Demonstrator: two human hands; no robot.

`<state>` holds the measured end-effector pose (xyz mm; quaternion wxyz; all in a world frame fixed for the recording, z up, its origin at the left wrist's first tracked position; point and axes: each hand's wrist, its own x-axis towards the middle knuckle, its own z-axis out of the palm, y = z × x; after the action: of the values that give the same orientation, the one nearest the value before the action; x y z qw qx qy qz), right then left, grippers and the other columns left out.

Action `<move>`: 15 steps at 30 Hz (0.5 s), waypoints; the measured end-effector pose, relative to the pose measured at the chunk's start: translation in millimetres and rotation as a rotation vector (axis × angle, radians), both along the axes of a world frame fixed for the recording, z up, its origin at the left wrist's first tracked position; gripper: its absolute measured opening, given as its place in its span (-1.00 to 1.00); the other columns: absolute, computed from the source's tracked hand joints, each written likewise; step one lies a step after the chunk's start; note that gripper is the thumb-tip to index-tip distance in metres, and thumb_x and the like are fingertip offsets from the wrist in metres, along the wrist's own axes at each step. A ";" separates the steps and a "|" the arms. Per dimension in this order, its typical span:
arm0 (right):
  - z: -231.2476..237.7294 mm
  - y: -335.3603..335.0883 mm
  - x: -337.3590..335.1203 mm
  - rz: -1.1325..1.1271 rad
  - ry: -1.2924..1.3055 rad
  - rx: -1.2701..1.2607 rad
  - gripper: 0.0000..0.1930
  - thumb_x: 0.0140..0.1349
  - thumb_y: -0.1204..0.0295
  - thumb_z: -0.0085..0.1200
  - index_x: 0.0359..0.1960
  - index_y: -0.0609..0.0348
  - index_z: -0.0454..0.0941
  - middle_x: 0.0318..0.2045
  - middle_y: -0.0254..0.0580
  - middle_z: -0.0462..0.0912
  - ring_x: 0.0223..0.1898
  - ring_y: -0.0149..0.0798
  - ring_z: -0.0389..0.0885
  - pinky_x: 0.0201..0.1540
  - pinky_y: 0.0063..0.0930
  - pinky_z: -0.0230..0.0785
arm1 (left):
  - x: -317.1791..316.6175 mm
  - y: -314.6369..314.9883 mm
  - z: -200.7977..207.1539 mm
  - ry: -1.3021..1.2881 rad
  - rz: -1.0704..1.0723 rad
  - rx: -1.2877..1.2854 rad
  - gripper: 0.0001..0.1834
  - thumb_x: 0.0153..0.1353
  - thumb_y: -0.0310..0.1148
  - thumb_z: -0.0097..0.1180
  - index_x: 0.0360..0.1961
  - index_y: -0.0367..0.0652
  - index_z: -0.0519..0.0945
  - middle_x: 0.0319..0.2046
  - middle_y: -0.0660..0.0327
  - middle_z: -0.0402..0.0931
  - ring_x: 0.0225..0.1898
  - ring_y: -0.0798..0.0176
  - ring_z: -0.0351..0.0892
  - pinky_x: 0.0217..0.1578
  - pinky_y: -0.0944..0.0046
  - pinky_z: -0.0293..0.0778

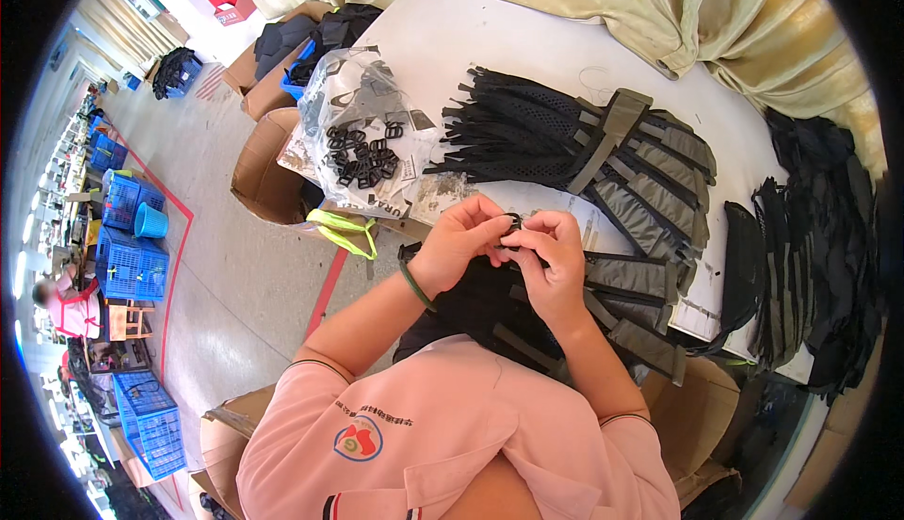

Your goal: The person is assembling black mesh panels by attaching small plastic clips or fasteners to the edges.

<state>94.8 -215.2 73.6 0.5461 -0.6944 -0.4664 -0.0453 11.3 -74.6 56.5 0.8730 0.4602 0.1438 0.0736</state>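
Observation:
My left hand (460, 240) and my right hand (552, 258) meet in front of my chest, fingers pinched together. Between the fingertips is a small black plastic buckle (512, 221), mostly covered by them; whether a strap passes through it I cannot make out. Just beyond my left hand, a clear plastic bag (341, 89) lies spread out with many black slide buckles (362, 158) on it. Below my hands, black fabric (471, 299) lies across my lap. Grey-and-black padded shoulder straps (629, 280) reach from the table edge toward my right forearm.
A fanned stack of padded straps (527, 110) lies on the white table (452, 35), crossed by a grey strap. More black pieces (800, 266) hang at the right edge. Cardboard boxes (268, 167) stand left of the table, one with a yellow-green strap (344, 230). Blue crates (134, 266) line the aisle.

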 end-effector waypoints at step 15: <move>-7.7 -2.5 1.8 0.161 1.125 0.120 -0.70 -0.05 0.71 0.18 -0.44 0.08 0.30 -0.54 -0.55 0.31 -0.50 -0.65 0.26 -0.40 -0.79 0.21 | 3.3 -16.7 -10.4 -0.102 0.255 0.326 -0.91 0.13 -0.57 0.14 -0.34 -0.19 0.53 -0.43 0.34 0.52 -0.39 0.54 0.45 -0.33 0.52 0.39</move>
<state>96.6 -217.6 65.9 0.7505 -0.5417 -0.1519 0.3468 14.6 -91.3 46.1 0.7768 0.5690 0.1429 0.2289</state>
